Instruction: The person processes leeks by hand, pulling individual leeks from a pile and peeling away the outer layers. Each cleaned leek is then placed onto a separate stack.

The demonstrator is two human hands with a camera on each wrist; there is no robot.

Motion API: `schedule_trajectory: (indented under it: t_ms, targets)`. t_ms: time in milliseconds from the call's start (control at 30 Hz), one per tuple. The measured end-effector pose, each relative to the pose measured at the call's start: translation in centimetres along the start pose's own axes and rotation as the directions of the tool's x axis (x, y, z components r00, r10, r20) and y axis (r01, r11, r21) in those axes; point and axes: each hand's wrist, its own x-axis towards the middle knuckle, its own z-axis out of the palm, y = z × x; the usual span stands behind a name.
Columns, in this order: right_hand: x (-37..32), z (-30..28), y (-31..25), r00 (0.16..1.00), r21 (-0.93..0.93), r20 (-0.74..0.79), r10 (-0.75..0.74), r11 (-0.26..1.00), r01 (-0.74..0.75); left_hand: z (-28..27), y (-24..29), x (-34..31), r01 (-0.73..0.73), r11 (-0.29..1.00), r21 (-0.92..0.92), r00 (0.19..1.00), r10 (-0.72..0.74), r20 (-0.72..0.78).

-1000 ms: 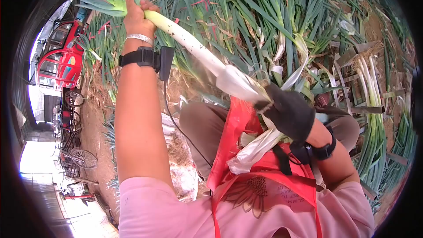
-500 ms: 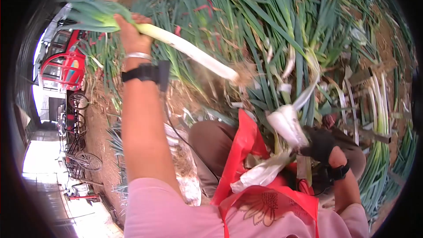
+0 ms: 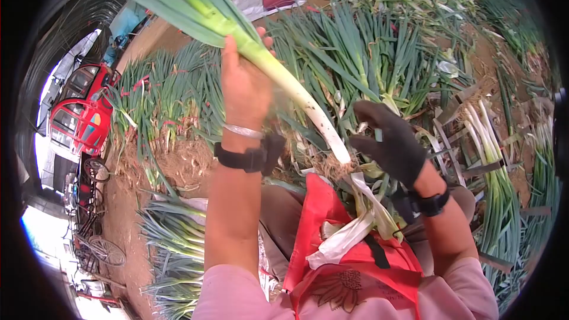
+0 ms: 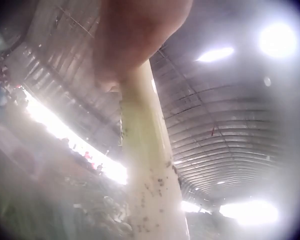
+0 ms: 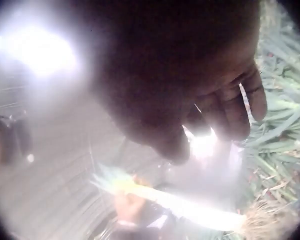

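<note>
A long green onion [image 3: 308,104] slants across the head view, green leaves at the upper left and a hairy root end toward the lap. My bare left hand [image 3: 246,86] grips it just below the leaves. Specks of soil dot its white stalk [image 4: 157,195] in the left wrist view. My right hand [image 3: 388,142], in a dark glove, is near the root end with its fingers loosely bent and nothing in them. In the right wrist view the gloved fingers [image 5: 230,110] are spread a little. Pale peeled skins [image 3: 344,240] lie on the red apron [image 3: 317,201] over my lap.
Many green onions [image 3: 355,53] lie in heaps ahead. A bundle [image 3: 492,160] rests in a metal frame [image 3: 450,154] at the right. More leaves [image 3: 172,225] lie at the left. A red vehicle [image 3: 83,109] and a bicycle [image 3: 104,249] stand farther left.
My right hand let go of a white piece of peeled skin, which dropped from it, and came back up toward the root end. The left hand moved right with the green onion.
</note>
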Motion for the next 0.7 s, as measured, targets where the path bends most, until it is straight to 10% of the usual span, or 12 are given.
schedule_trajectory:
  t_ms: [300, 367, 567, 700]
  targets:
    - [-0.5, 3.0, -2.7, 0.987, -0.134, -0.098, -0.127, 0.984, 0.113, 4.2, 0.0, -4.0, -0.206, 0.942, 0.263, 0.977, 0.181, 0.116]
    - [-1.2, -0.1, -3.5, 0.968, 0.286, 0.083, 0.236, 0.925, -0.250, 3.4, 0.4, -4.2, -0.191, 0.964, 0.183, 0.974, 0.163, 0.157]
    - [-3.5, -5.6, -3.3, 0.925, 0.393, -0.028, 0.378, 0.855, -0.338, 1.0, 2.6, -4.5, 0.029, 0.996, -0.079, 0.979, -0.012, 0.204]
    - [-2.3, -6.7, -6.1, 0.946, 0.245, -0.050, 0.320, 0.922, -0.299, 2.8, 2.6, -5.1, -0.129, 0.990, 0.061, 0.983, 0.120, 0.142]
